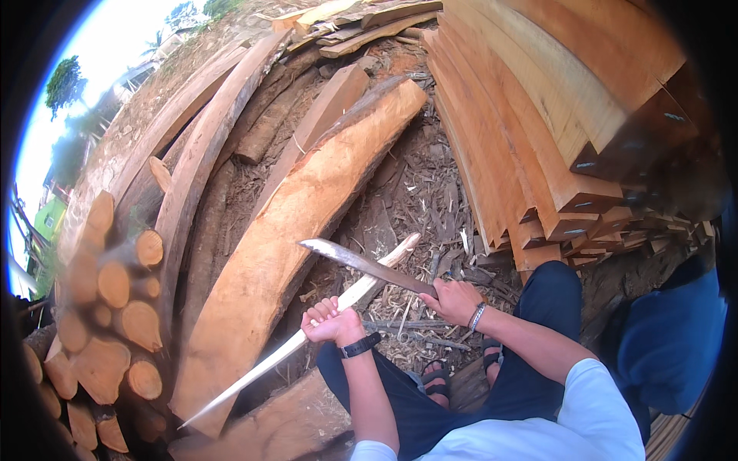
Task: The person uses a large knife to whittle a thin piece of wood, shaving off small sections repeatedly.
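My left hand (333,321) is closed around a long pale stick (265,367) of stripped wood. The stick slants from a sharp point at lower left up to a blunt end near the middle of the view. My right hand (455,301) grips the handle end of a machete (361,263); its handle is mostly hidden in my fingers. The dark blade points up and left, crossing over the stick's upper part; I cannot tell whether they touch. Left of the stick lies a thick sawn slab (269,238) with bark along its edge.
At right rises a tall stack of sawn beams (538,154). Cut round logs (114,284) are piled at left, with long curved planks (192,177) behind them. Wood shavings (400,315) and bark litter the ground near my sandalled feet (437,382). A blue object (673,338) stands at lower right.
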